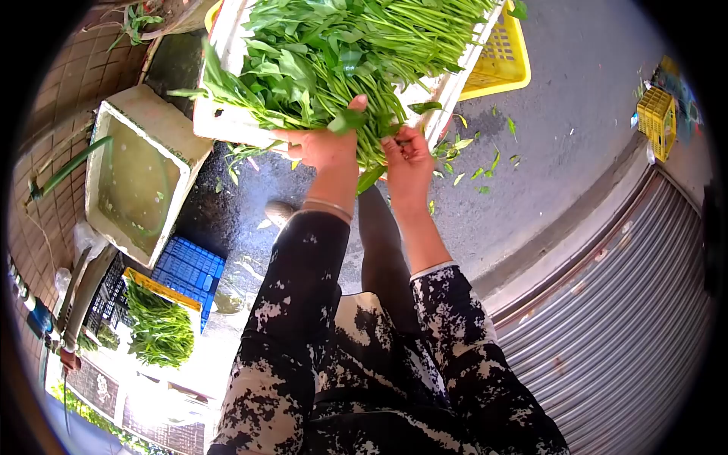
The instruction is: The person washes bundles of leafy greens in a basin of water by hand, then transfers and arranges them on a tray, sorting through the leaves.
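A big heap of long-stemmed leafy greens [334, 61], which look like water spinach, lies on a white foam tray [227, 125]. At the heap's near edge my left hand [327, 148] is wrapped round a bunch of stems, its thumb pointing up beside a leaf. Just to the right, my right hand [411, 159] pinches a leaf or stem of the same bunch between thumb and fingers. The exact piece in that pinch is partly hidden by the fingers.
Under the tray shows a yellow crate [500, 57]. Left stands a foam box of water [140, 178] with a green hose [76, 168], near a blue crate [189, 269] and more greens [159, 322]. Loose leaves [485, 171] litter the ground. A roller shutter [614, 326] is at right.
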